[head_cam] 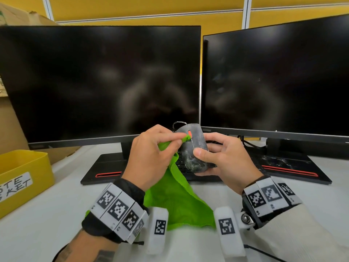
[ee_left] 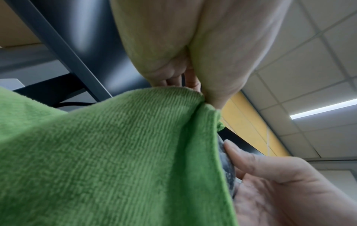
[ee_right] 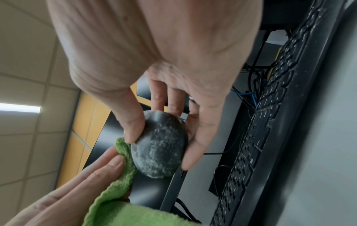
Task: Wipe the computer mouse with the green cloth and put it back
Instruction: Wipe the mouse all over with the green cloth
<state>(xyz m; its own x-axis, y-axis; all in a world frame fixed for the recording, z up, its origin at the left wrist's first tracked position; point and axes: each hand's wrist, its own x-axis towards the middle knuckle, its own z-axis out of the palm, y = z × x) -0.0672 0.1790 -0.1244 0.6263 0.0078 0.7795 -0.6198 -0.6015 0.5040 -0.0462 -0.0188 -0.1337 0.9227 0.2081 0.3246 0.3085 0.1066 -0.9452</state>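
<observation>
A dusty black computer mouse (head_cam: 194, 148) with a red scroll wheel is held up above the desk in front of the monitors. My right hand (head_cam: 222, 157) grips it, thumb on its top and fingers under it; in the right wrist view the mouse (ee_right: 160, 146) shows grey smears. My left hand (head_cam: 153, 154) pinches a corner of the green cloth (head_cam: 173, 201) and presses it against the mouse near the wheel. The rest of the cloth (ee_left: 108, 152) hangs down to the table. In the left wrist view only a sliver of the mouse (ee_left: 228, 166) shows beside the cloth.
Two dark monitors (head_cam: 100, 82) (head_cam: 275, 82) stand behind the hands. A black keyboard (ee_right: 260, 137) lies under them on the white table (head_cam: 47, 224). A yellow waste basket (head_cam: 24, 178) sits at the left edge, a cardboard box behind it. Cables run behind the right monitor.
</observation>
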